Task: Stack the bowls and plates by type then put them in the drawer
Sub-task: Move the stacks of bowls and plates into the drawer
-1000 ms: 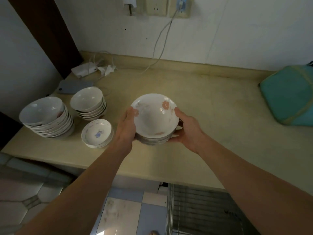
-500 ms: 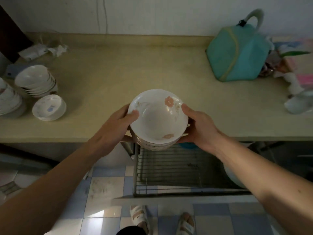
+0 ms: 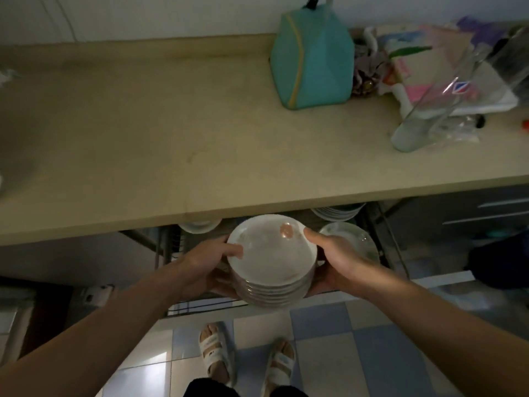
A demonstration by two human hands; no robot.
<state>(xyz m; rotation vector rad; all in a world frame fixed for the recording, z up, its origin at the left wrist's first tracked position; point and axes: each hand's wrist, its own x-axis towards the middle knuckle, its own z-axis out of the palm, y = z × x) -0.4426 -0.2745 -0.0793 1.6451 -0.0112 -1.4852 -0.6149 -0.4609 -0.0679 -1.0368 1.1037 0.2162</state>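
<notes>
Bowls [image 3: 272, 260] sit nested in one stack at the lower centre of the frame, and we hold that stack from both sides above the open drawer [image 3: 383, 239]. Our left hand [image 3: 200, 265] curls round the stack's left side, thumb lying over the top bowl's rim and the other fingers wrapped beneath. Our right hand [image 3: 335, 259] grips the right side the same way, thumb on the rim near a pink flower print, fingers tucked under the stack. We count several rims showing along the stack's near edge; the exact number is hard to tell. The drawer is a wire rack pulled out from under the counter [image 3: 171, 138], which spans the middle of the frame. In the rack we see a plate [image 3: 360, 242] just right of our right hand, more plates [image 3: 335, 213] half hidden under the counter edge above it, and a dish [image 3: 197, 226] peeking out left of the stack. Whether the stack touches the rack we cannot tell. On the counter, upper right, stands a teal bag [image 3: 312, 55], with a clear jug [image 3: 429, 110] tilted near the right edge among some packets. At the bottom of the frame our feet in sandals [image 3: 217, 353] stand on the tiled floor [image 3: 372, 353].
</notes>
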